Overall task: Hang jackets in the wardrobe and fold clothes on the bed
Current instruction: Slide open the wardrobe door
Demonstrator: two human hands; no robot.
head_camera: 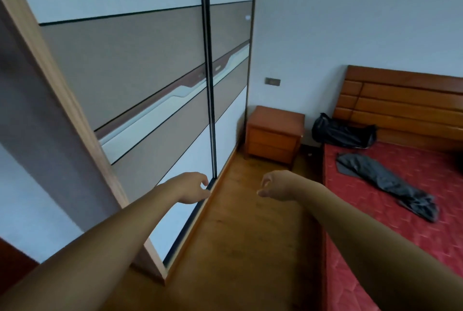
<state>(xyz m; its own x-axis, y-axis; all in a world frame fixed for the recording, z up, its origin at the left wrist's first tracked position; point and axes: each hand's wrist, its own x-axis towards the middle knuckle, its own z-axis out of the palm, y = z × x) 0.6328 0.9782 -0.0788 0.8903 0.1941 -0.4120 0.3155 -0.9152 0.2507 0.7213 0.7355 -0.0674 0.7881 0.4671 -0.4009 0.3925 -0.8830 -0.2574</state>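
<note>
Left hand (pixel 193 189), right hand (pixel 275 185) nearest: fingers (pixel 204 182) loosely curled, empty. Left hand just beside wardrobe (pixel 150 72) door edge. Dark garment (pixel 385 183) lies on bed (pixel 400 240), well apart.
Risk: fingers pinched at door overlap when sliding.
Wardrobe shut, contents hidden. Black bag (pixel 343 132) by headboard: contents cannot tell. Nightstand (pixel 273 132) drawers shut.

Wall (pixel 350 22): painted pale blue-grey; a switch plate (pixel 272 81) is mounted low.
Floor (pixel 238 223): laid in brown wood planks.
Nightstand (pixel 274 135): orange-brown wood, set in the corner beside the wardrobe (pixel 140 60).
Headboard (pixel 406 100): panelled wood, placed against the wall.
Light: cast soft and cool.
</note>
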